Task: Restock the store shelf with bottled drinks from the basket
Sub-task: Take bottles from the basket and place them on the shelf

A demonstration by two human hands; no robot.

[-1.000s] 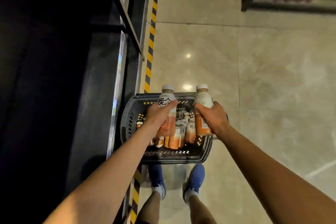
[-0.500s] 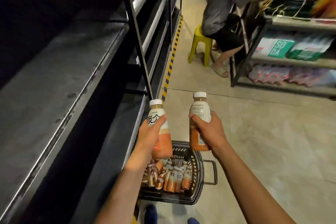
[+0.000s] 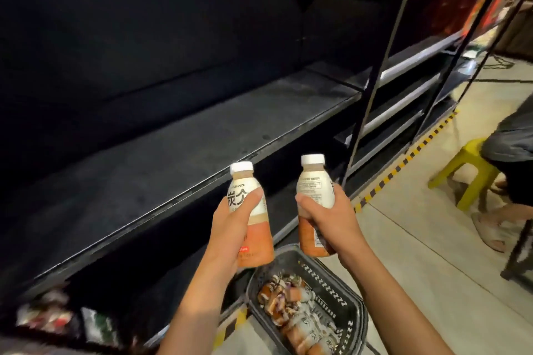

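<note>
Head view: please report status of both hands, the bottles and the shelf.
Left hand and right hand each grip one white-capped orange drink bottle, upright. Dark metal shelf bare ahead. More bottles in black plastic basket. Nothing blocking.

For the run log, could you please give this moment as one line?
left hand: holds bottle upright | right hand: holds second bottle upright | shelf: bare | basket: bottles remain

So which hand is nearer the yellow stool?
Right. The right hand, holding a bottle, is on the stool's side; the left hand, with its bottle, sits farther away, toward the shelf.
</note>
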